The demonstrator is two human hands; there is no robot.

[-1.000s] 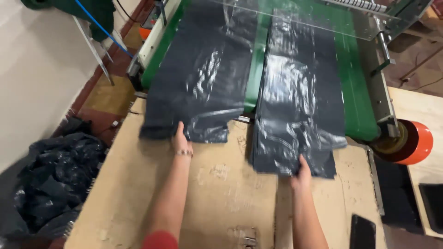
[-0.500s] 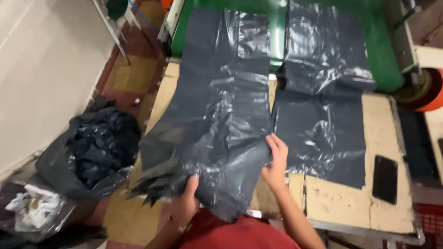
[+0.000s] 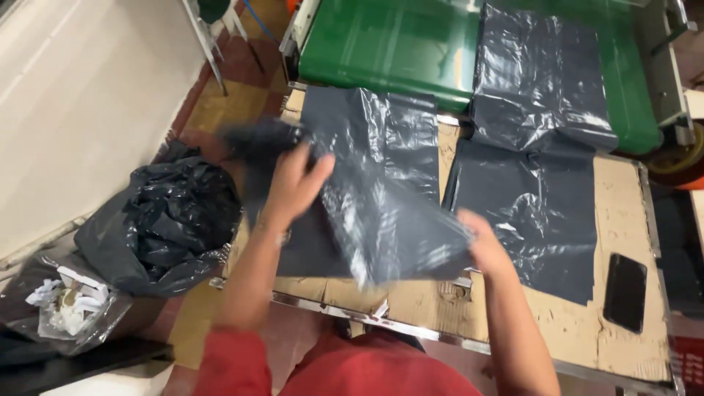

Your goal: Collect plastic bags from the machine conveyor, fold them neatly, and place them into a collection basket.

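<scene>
Closest in, the right hand (image 3: 485, 246) has its fingers closed around the near corner of a dark grey plastic bag (image 3: 374, 198), so that corner is pinched tight. The left hand (image 3: 293, 183) is further up on the same bag, palm down, fingers spread and curled over a bunched-up edge; it's a bit blurry, but it looks like it has hold of the plastic. The bag hangs between the two hands, crumpled and shiny, lifted off the cardboard-covered table (image 3: 557, 323).

Just right of the right fingers, a second grey bag (image 3: 535, 213) lies flat on the table. Further right sits a black phone (image 3: 625, 292), face up, near the table edge.

Left of the left fingers, down on the floor, there's a black sack (image 3: 158, 227) stuffed with dark plastic, and beside it a clear bag of white scraps (image 3: 70, 308).

Beyond the fingers is a green conveyor belt (image 3: 389, 48) with another grey bag (image 3: 539, 81) lying on it. An orange roll (image 3: 678, 158) peeks in at the far right edge.
</scene>
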